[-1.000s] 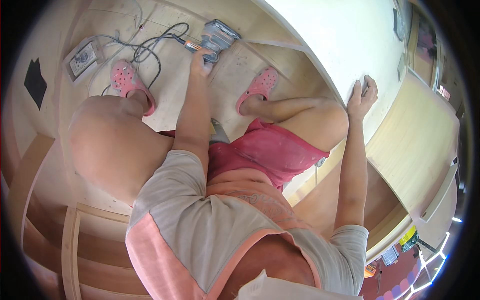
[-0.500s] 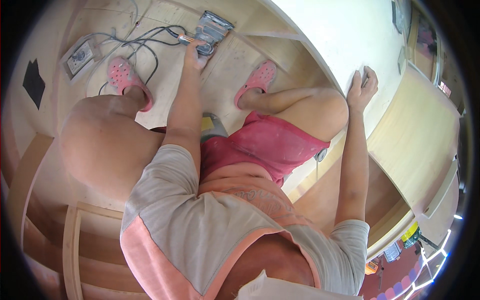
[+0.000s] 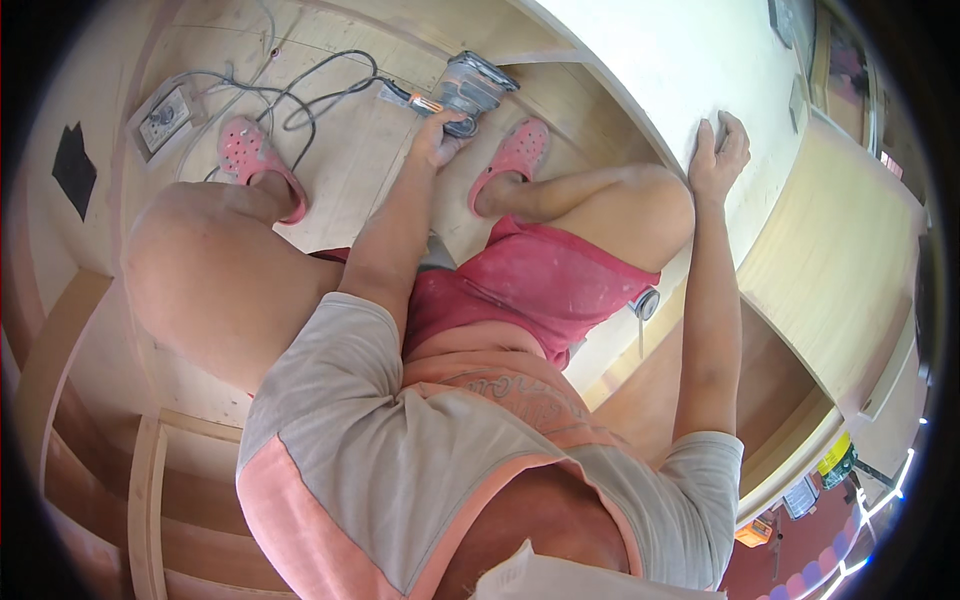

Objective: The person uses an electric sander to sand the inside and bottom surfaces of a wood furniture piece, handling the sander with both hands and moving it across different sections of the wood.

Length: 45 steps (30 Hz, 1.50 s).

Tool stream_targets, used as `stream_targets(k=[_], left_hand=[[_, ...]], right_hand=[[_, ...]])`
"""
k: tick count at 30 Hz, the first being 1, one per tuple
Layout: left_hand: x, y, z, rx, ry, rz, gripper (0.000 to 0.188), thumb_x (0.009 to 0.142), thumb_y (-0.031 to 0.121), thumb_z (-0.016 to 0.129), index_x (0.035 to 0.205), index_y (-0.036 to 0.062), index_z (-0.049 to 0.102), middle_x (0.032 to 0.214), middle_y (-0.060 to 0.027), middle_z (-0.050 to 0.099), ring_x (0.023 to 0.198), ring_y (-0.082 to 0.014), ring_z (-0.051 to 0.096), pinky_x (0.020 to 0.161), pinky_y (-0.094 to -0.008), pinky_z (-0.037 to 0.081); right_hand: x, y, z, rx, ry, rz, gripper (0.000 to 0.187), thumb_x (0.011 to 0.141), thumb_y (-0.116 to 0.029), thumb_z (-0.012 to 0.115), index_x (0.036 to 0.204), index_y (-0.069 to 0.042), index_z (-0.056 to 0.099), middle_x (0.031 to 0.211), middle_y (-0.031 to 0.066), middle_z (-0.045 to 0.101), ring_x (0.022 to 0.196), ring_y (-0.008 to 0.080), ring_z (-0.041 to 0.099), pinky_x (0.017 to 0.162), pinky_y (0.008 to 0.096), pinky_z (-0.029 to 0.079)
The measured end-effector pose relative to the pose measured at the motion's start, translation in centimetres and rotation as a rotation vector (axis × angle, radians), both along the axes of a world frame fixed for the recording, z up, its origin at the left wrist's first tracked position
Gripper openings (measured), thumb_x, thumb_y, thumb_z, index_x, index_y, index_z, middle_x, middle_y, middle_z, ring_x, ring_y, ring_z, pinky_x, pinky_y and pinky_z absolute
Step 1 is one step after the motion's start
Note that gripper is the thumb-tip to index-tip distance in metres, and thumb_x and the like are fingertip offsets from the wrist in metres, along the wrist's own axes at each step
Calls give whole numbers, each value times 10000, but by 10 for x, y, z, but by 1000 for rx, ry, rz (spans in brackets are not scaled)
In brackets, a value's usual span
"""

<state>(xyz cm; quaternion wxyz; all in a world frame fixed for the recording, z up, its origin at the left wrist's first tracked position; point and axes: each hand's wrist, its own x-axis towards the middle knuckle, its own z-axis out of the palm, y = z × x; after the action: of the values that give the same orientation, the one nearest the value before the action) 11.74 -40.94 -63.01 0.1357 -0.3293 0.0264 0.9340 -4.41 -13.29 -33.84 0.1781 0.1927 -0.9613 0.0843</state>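
Note:
My left hand (image 3: pixel 438 138) is closed round the body of a dusty grey electric sander (image 3: pixel 470 90), a flat-pad type with an orange-marked end where the cord joins. The sander is tilted, its pad edge turned toward the far right, above the pale wooden boards (image 3: pixel 345 150). My right hand (image 3: pixel 720 162) rests on a large white panel (image 3: pixel 660 75), thumb and fingers apart and slightly bent, holding nothing. A black power cord (image 3: pixel 375 65) loops leftward from the sander across the boards.
A socket box (image 3: pixel 165 122) lies at the far left beside my pink clog (image 3: pixel 245 150); the other clog (image 3: pixel 515 155) is near the sander. A wooden frame (image 3: pixel 145 480) with compartments stands near left. Right of me is a light wooden panel (image 3: pixel 835 270). A round tin (image 3: pixel 647 303) sits by my knee.
My left hand has carried the sander to the right and a little nearer, and its cord has shifted along. The right hand stays on the white panel, nearly unmoved.

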Motion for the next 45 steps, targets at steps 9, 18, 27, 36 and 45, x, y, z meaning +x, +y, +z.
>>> stream_targets(k=[9,18,27,36,45], left_hand=[[-4,25,75,-48,50,23,423,769,53,669,1149,21,487,1068,-107,566,1001,-268,562,908,-457,464],[-9,6,114,-428,98,-58,441,728,88,712,1120,60,511,1012,-66,580,983,-210,559,866,-442,468],[-14,4,154,-858,-19,75,751,581,-26,751,1214,17,350,1040,-126,537,863,-204,584,661,-337,502],[-13,21,163,-1253,-38,136,832,575,-21,763,1246,-19,271,1046,-145,509,870,-203,569,700,-309,496],[-13,35,196,-1106,-31,230,838,567,-23,766,1243,-31,270,1021,-139,517,837,-188,563,679,-303,493]], right_hand=[[-4,7,-7,16,44,-24,389,798,-348,638,1087,-93,581,1148,97,585,1114,278,498,973,416,341],[-9,6,-13,-23,35,-78,444,788,-435,616,1096,-117,604,1192,85,572,1142,304,470,979,441,338],[-6,1,-14,-63,-14,-142,477,770,-465,623,1112,-132,608,1213,94,554,1138,332,455,968,476,342],[-10,3,-15,-55,14,-114,469,769,-461,629,1103,-132,611,1210,90,555,1131,327,461,963,463,351],[-6,0,-14,-75,6,-144,447,765,-450,634,1086,-139,620,1200,86,563,1114,329,473,953,471,359]])
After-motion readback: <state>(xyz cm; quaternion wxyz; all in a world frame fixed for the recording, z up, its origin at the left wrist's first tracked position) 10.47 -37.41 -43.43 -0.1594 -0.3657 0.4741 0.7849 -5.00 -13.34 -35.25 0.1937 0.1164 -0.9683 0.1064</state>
